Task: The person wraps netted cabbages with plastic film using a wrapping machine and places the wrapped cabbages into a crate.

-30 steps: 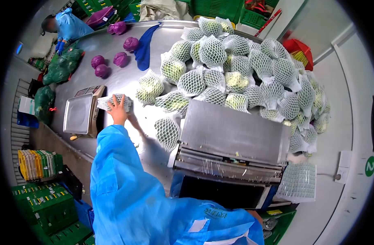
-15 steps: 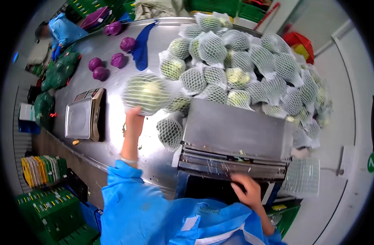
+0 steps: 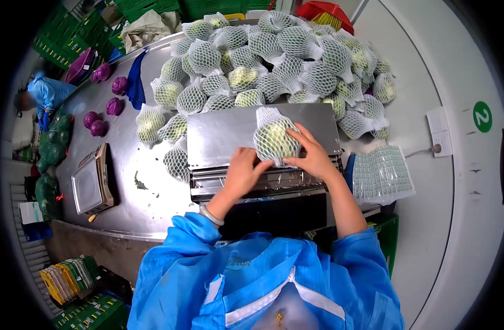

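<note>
A pale green cabbage (image 3: 275,142) in a white foam net sits on the metal top plate (image 3: 222,135) of a wrapping machine, near its front edge. My right hand (image 3: 313,157) grips the cabbage's right side, thumb low and fingers over the top. At the lower left, my left hand (image 3: 242,173) is closed against it, fingers curled and thumb tip at its lower edge. Whether that hand also pinches film is hidden. Below both hands run the machine's front rollers (image 3: 208,184), with a glossy strip of clear film visible near them.
Behind the machine lies a heap of netted cabbages (image 3: 285,71). Several purple cabbages (image 3: 114,106), a blue cloth (image 3: 135,82) and a scale (image 3: 90,184) are on the left. At right stands a plastic-covered stack of labels or trays (image 3: 381,176). A co-worker (image 3: 46,96) bends at far left.
The netted cabbage has moved from left of the machine onto its plate. My right hand has come up from the front of the machine to grip it. The view has shifted.
</note>
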Tool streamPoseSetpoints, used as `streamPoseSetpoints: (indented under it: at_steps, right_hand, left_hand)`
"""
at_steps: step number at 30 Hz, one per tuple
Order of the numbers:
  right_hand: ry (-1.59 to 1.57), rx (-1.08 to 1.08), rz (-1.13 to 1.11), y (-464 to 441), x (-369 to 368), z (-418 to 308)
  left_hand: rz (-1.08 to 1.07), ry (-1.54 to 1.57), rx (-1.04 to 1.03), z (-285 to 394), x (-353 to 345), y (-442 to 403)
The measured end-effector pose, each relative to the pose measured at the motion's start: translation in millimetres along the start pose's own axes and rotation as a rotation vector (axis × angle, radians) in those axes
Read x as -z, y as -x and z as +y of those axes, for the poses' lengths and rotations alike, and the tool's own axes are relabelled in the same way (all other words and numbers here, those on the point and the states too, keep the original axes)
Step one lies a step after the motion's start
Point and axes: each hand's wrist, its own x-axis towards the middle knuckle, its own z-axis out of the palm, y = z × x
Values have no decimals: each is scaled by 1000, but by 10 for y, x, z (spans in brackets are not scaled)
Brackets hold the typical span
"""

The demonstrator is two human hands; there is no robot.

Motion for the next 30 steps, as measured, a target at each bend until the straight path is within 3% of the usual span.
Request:
streamPoseSetpoints:
  at_steps: [1,4,5,7,10,14,15,16,18,19,21,23,25,27,29,30]
  right_hand:
    - [7,16,31,80,43,-1]
    - [36,56,205,363,226,81]
    - [-142,-1,329,506,333,43]
    - [56,-115,544,818,446,470]
    - [582,-363,422,1043,235,523]
    - [627,-92,464,879,-226,783]
    - [355,-166,354,909,-156,732]
    - [85,-234,247,968,3,661]
    - [-587,-375,4,1095,355,369]
    - [-835,-310,-62,1165,497,334]
    - [-1279,-5,-51,1123,702,-32]
    - [-1257,275,230,730,689,-302]
    - [-889,234,439,170,574,-248]
    - [-293,108,537,-332,350,-9]
    - [43,-276,303,-609,-26,419]
    - [-20,-292,238,-634,-143,591]
  left_hand:
    - [87,-89,-107,-12,43,28]
    - [199,40,143,-64,434,258]
    - [278,77,275,-97,550,361]
    - [289,-230,237,-349,705,575]
    - [237,-447,246,-493,429,746]
    - [236,-309,267,-479,101,761]
    - [180,-276,264,-448,212,773]
    - [-15,-58,417,-412,398,781]
    - [-173,361,528,-306,807,774]
    - [-229,632,560,-254,1020,735]
    - [-247,1128,376,-23,1409,580]
    - [22,1325,233,292,1406,256]
    - [275,1301,126,352,1074,-260]
    - [365,809,97,-229,499,-671]
    - [75,245,350,-691,80,-738]
    - [7,354,435,-660,17,-742]
